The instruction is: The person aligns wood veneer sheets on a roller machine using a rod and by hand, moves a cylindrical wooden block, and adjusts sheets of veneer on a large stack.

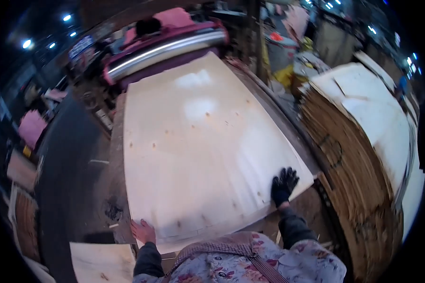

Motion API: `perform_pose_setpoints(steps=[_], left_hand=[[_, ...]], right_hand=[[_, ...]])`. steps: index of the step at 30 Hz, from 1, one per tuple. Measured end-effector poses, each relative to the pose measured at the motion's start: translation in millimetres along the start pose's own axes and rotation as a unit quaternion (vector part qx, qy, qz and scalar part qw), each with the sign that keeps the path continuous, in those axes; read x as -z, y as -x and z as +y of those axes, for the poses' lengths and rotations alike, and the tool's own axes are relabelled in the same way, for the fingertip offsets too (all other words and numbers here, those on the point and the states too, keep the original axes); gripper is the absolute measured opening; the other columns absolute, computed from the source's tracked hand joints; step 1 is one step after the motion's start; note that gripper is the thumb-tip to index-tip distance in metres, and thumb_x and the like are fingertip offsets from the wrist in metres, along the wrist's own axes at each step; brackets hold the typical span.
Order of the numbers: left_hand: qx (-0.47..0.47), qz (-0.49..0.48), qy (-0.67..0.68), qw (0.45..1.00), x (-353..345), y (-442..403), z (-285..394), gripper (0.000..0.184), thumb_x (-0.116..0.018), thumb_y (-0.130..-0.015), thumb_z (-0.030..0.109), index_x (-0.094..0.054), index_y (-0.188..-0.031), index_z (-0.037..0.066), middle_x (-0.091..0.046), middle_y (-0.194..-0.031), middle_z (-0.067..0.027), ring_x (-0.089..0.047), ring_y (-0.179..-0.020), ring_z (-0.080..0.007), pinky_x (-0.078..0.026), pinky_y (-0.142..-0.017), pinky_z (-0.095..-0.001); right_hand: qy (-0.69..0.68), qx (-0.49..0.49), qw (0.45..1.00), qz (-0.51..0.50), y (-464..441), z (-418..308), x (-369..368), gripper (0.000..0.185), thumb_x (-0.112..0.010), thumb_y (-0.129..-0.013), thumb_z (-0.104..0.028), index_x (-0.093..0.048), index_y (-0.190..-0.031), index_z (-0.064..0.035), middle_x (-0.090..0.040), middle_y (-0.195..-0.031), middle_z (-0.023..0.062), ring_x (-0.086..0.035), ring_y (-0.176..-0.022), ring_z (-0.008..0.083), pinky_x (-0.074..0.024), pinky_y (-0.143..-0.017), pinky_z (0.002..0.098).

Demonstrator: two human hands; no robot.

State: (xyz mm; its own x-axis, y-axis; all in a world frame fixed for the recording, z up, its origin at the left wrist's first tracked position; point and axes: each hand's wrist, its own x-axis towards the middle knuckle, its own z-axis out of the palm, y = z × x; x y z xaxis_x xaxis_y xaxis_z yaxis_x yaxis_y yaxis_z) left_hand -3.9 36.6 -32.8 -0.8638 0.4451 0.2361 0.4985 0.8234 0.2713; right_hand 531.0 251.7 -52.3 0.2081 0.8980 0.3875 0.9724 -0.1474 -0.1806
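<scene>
A large pale wood veneer sheet [189, 155] with small knots lies flat before me, its far edge close to a shiny metal roller [170, 52]. My left hand [143, 232], bare, rests at the sheet's near left corner with the fingers spread. On the near right part of the sheet lies my right hand [284, 185] in a dark glove, fingers stretched apart. Both hands touch the sheet's surface without gripping it. A second sheet edge shows just beneath the top one along the near side.
To the right stands a tall stack of veneer sheets [349, 165] with ragged edges. Another pale sheet [103, 262] lies low at the near left. Pink sheets [32, 128] are at the far left, and a grey bin [282, 54] stands behind on the right.
</scene>
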Motion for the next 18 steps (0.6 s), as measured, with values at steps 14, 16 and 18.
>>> perform_pose_setpoints(steps=[14,16,18], left_hand=[[-0.031,-0.023,-0.109,0.993,-23,-6,-15,0.059,-0.040,-0.096,0.047,-0.038,-0.137,0.005,-0.046,-0.133,-0.0169,-0.044,-0.122,-0.0353,-0.035,-0.100,-0.0471],[-0.011,-0.026,-0.123,0.992,-16,-2,-8,0.058,-0.042,-0.095,0.046,-0.040,-0.134,0.003,-0.049,-0.128,-0.0175,-0.047,-0.118,-0.0348,-0.037,-0.097,-0.0475],[-0.021,-0.005,-0.101,0.995,-24,-9,-22,0.057,-0.043,-0.095,0.045,-0.041,-0.133,0.003,-0.049,-0.127,-0.0180,-0.048,-0.116,-0.0348,-0.038,-0.096,-0.0477]], right_hand=[[-0.139,-0.061,0.987,0.059,-1,3,16,0.052,-0.056,-0.084,-0.031,-0.048,-0.131,-0.0111,-0.034,-0.145,0.0148,-0.022,-0.139,0.0329,-0.0106,-0.114,0.0517],[-0.131,-0.059,0.988,0.061,-2,1,16,0.052,-0.056,-0.084,-0.030,-0.048,-0.131,-0.0106,-0.034,-0.145,0.0151,-0.022,-0.138,0.0334,-0.0112,-0.114,0.0520],[-0.145,-0.039,0.987,0.065,-1,2,15,0.054,-0.054,-0.085,-0.029,-0.044,-0.134,-0.0097,-0.029,-0.149,0.0140,-0.016,-0.141,0.0337,-0.0047,-0.114,0.0538]])
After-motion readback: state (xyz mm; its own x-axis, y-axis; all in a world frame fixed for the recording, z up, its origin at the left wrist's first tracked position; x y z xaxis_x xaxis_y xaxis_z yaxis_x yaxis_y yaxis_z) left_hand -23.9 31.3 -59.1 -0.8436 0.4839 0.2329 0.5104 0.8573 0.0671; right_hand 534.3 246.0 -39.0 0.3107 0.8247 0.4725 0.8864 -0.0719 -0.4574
